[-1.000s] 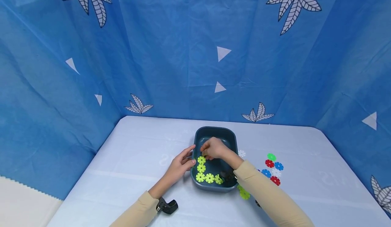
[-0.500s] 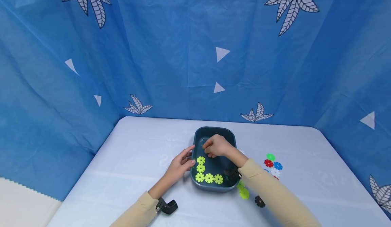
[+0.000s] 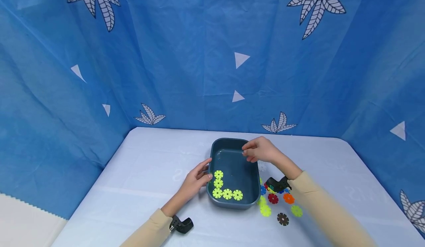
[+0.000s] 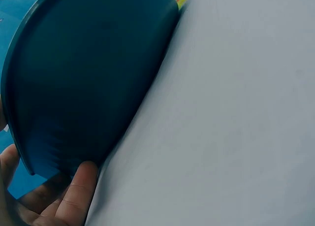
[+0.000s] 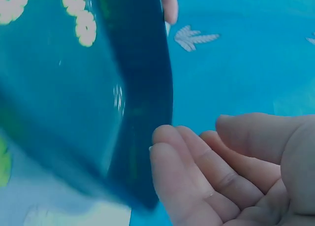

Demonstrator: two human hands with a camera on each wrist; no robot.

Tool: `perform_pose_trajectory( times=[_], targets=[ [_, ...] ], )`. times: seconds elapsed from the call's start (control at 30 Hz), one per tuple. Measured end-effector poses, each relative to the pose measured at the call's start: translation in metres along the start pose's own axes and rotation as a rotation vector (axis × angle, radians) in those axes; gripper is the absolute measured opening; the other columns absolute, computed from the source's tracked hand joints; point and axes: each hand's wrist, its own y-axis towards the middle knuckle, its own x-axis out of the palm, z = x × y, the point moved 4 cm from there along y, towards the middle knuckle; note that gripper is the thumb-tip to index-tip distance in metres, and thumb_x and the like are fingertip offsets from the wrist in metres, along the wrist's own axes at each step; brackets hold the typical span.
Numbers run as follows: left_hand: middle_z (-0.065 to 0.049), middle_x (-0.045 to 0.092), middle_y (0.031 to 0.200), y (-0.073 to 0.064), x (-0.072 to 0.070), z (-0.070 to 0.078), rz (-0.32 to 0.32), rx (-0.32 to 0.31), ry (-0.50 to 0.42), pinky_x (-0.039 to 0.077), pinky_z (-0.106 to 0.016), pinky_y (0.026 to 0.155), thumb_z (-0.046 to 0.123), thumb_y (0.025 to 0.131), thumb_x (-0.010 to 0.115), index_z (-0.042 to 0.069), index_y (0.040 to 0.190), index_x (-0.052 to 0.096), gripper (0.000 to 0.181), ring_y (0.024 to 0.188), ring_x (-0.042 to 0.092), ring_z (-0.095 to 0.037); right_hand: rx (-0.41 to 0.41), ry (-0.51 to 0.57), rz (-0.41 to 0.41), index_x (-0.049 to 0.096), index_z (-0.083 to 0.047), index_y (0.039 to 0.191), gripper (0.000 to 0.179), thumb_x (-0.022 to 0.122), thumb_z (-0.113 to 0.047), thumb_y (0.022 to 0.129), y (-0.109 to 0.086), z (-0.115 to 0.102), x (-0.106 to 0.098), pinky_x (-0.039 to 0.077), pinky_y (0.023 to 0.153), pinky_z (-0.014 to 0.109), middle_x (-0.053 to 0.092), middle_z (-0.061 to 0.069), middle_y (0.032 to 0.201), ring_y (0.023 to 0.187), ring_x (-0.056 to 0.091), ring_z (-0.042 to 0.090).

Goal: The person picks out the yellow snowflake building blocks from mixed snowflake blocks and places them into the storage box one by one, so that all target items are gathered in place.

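A dark teal rectangular tub [image 3: 233, 203] stands on the white tabletop. Inside it, yellow-green notched plastic discs [image 3: 218, 183] lie in an L along the left wall and the front. Against the tub's left side rests my left hand [image 3: 196, 178], fingers spread along the wall. The left wrist view shows its fingertips [image 4: 84, 179] at the outside of the tub [image 4: 98, 78]. Over the tub's right rear rim hovers my right hand [image 3: 260, 150]. In the right wrist view, its fingers bend loosely, the thumb stands apart from them, and nothing is between.
Right of the tub lie loose notched discs in several colours, among them a red disc [image 3: 273, 198], an orange disc [image 3: 289, 198], a dark brown disc [image 3: 283, 219] and a yellow-green disc [image 3: 297, 211]. My right forearm covers part of that area. A blue curtain [image 3: 206, 55] hangs behind the table.
My right hand has lifted from above the yellow-green discs and moved right and back to the tub's rim. More loose discs now show beside the tub. The left hand keeps its place.
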Motion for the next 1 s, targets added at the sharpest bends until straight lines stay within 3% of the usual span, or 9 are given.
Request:
perform_pose_trajectory(
  times=[0.2, 0.37, 0.77, 1.0],
  targets=[
    [-0.027, 0.050, 0.150, 0.000, -0.001, 0.002, -0.003, 0.011, -0.001, 0.064, -0.036, 0.089, 0.016, 0.099, 0.063, 0.017, 0.156, 0.042, 0.061, 0.133, 0.056, -0.043, 0.046, 0.062, 0.062, 0.064, 0.010, 0.126, 0.034, 0.060, -0.013, 0.101, -0.022, 0.027, -0.023, 0.066, 0.075, 0.035, 0.075, 0.024, 0.109, 0.087, 0.076, 0.032],
    [-0.027, 0.050, 0.150, 0.000, -0.003, 0.002, 0.008, 0.016, 0.010, 0.064, -0.036, 0.089, 0.016, 0.100, 0.062, 0.017, 0.156, 0.042, 0.060, 0.133, 0.057, -0.044, 0.094, 0.065, 0.088, 0.063, 0.011, 0.127, 0.035, 0.060, -0.012, 0.101, -0.037, 0.048, -0.028, 0.066, 0.076, 0.036, 0.073, 0.028, 0.111, 0.089, 0.075, 0.034],
    [-0.027, 0.049, 0.151, -0.001, -0.004, -0.002, 0.007, 0.015, 0.029, 0.064, -0.035, 0.089, 0.016, 0.101, 0.060, 0.018, 0.157, 0.040, 0.060, 0.133, 0.056, -0.044, 0.098, 0.022, 0.035, 0.068, 0.007, 0.119, 0.029, 0.066, -0.007, 0.094, -0.039, 0.074, -0.003, 0.066, 0.076, 0.039, 0.075, 0.019, 0.107, 0.081, 0.071, 0.020],
    [-0.027, 0.049, 0.151, 0.000, 0.000, 0.000, 0.000, 0.011, 0.011, 0.063, -0.036, 0.090, 0.018, 0.100, 0.062, 0.018, 0.157, 0.040, 0.061, 0.134, 0.056, -0.044, 0.080, -0.068, 0.013, 0.075, 0.001, 0.104, 0.018, 0.070, -0.003, 0.087, -0.031, 0.080, 0.015, 0.061, 0.066, 0.032, 0.074, 0.008, 0.088, 0.070, 0.062, 0.018]
  ],
)
